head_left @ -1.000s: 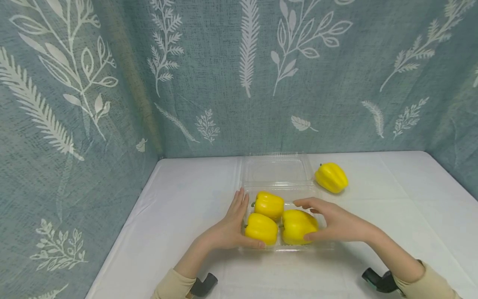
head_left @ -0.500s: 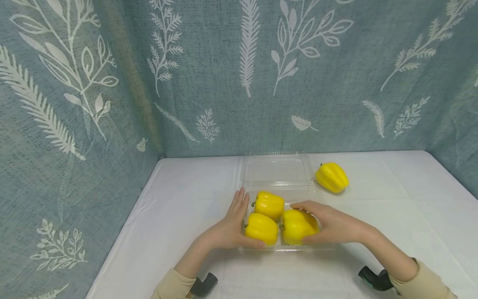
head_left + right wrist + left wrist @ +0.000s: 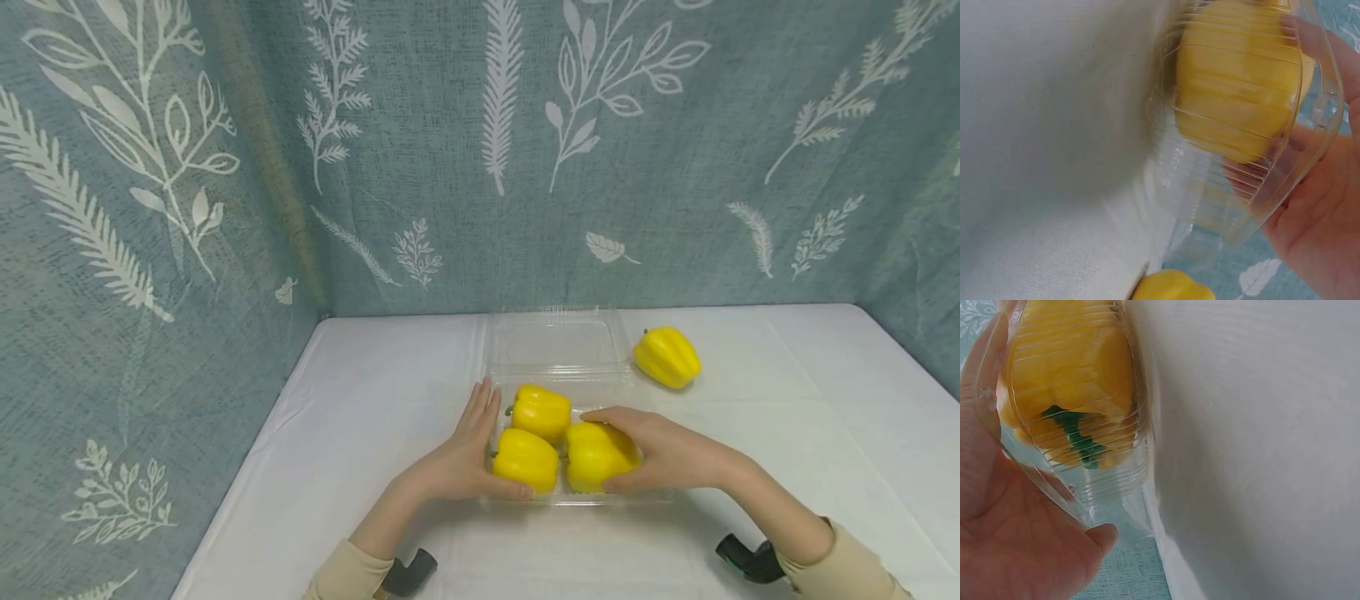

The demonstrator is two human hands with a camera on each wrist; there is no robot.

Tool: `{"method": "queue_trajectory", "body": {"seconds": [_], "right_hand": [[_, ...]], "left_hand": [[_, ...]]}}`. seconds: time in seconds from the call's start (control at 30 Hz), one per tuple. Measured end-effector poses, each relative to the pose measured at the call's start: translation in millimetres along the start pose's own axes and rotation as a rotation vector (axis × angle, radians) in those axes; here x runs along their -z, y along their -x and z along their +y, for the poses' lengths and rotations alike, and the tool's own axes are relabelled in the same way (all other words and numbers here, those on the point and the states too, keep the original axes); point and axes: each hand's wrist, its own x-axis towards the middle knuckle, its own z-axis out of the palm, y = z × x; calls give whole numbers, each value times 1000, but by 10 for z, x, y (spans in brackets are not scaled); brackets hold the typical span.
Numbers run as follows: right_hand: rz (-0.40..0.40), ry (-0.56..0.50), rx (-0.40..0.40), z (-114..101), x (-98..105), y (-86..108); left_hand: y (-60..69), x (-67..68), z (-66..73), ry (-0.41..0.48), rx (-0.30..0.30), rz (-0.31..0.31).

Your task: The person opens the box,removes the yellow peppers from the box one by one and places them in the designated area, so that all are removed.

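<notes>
Grasped in right hand [image 3: 660, 448]: 1 of 3 blocky yellow peppers [image 3: 596, 458] in 1 clear plastic clamshell [image 3: 555, 343] | outlying pepper [image 3: 667, 357]: 1 | released: left hand [image 3: 471, 454]

Yellow peppers [image 3: 524, 461], blue-green leaf-patterned curtain [image 3: 435, 125]

Between the left hand [image 3: 472, 454] and the right hand [image 3: 663, 446], three yellow peppers [image 3: 525, 460] crowd a clear plastic tray [image 3: 600, 392], its open lid [image 3: 555, 342] lying beyond them; just past the right hand the tray offers bare room, a fourth pepper [image 3: 667, 357] sits farther out, and white cloth [image 3: 375, 400] spreads open outward of both hands
</notes>
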Motion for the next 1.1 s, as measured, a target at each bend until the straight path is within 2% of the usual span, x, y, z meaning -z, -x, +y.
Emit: {"method": "queue_trajectory", "body": {"seconds": [0.23,0.8,1.1], "right_hand": [[33,14,9,-3,-6,0],[213,12,11,0,111,49],[336,-42,-43,23,174,127]], "left_hand": [[-3,0,2,8,0,-4],[-10,9,5,1,-4,2],[-11,1,-6,-6,-9,4]]}}
